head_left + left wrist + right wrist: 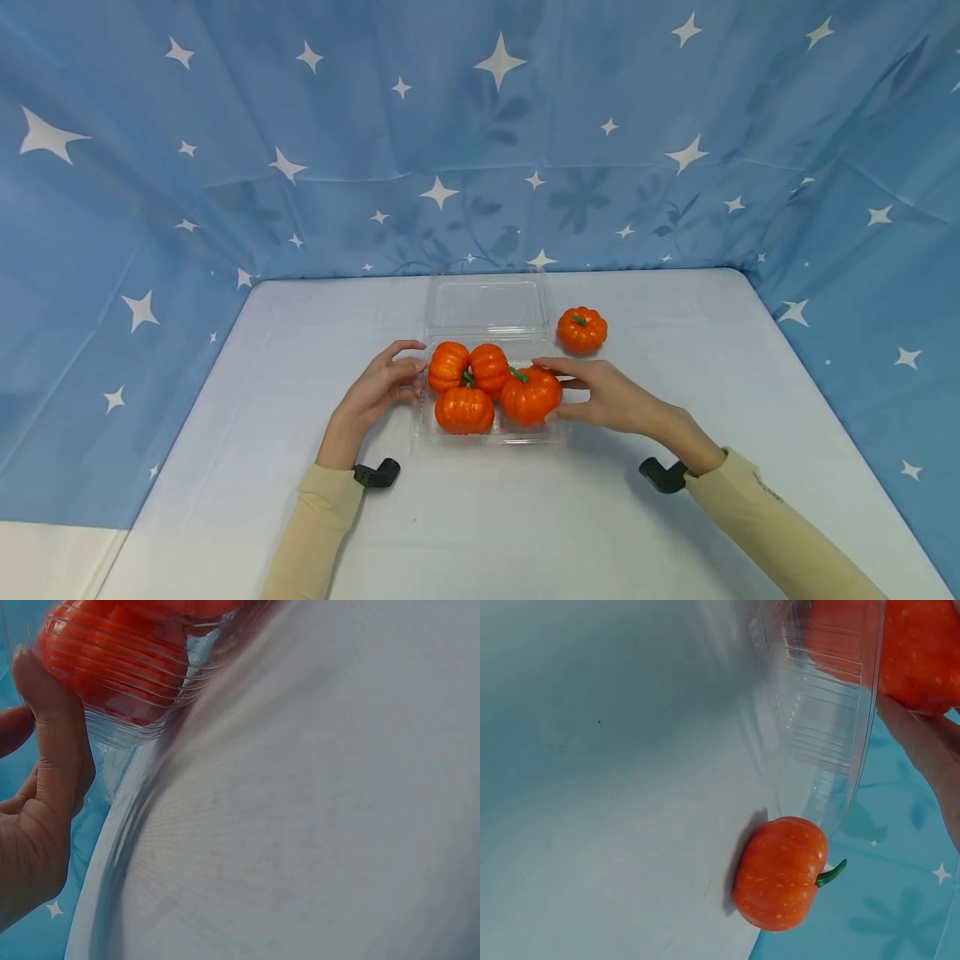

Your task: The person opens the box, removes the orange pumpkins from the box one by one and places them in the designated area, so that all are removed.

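Observation:
A clear plastic clamshell container (491,437) lies on the table with its lid laid back. Three small orange pumpkins, among them a front left one (464,411), sit in its left and middle part. My right hand (603,396) grips a fourth orange pumpkin (531,397) at the container's right side; in the right wrist view this held pumpkin (921,656) bulges past the rim. My left hand (382,385) is at the container's left wall with its fingers extended, fingertips right at the rim. The left wrist view shows the ribbed wall (124,724) beside that hand.
Another orange pumpkin (582,331) with a green stem stands on the white table (480,525), behind and right of the container. The transparent lid (489,304) reaches toward the table's back edge. A blue curtain (480,133) with white stars hangs behind and at both sides.

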Demonstrator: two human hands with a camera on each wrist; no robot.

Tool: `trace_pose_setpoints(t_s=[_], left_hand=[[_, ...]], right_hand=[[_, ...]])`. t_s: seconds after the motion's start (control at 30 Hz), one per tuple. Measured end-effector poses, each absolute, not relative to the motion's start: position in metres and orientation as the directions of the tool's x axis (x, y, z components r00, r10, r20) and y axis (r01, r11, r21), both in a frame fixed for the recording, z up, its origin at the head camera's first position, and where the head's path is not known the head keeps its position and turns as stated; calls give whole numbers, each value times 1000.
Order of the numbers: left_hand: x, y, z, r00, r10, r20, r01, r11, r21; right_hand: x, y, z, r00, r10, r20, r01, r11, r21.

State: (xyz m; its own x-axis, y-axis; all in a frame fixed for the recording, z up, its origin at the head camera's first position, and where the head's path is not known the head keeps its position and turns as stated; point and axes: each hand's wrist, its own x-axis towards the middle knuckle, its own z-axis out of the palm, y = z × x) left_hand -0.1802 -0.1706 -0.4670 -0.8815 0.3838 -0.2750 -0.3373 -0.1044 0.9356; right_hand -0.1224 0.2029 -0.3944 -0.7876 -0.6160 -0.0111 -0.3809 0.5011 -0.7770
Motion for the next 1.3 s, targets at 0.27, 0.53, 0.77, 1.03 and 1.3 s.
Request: trace_pose_setpoints(t_s=[0.27, 0.53, 0.77, 1.03, 1.3], left_hand=[[-181, -171, -468, -881, 387, -271, -332, -99, 938], [-180, -172, -468, -881, 386, -273, -339, -113, 934], [-179, -170, -467, -883, 384, -271, -335, -110, 936], [-180, -170, -465, -886, 381, -264, -328, -113, 938], [-179, -169, -465, -889, 377, -260, -316, -96, 944]], right_hand=[[-121, 208, -394, -824, -565, 44, -392, 512, -765], [-120, 217, -393, -858, -502, 108, -404, 531, -745], [-123, 229, -394, -881, -441, 171, -424, 576, -699], [-130, 250, -399, -868, -390, 306, -489, 575, -655], [-136, 266, -397, -895, -330, 301, -446, 614, -651]])
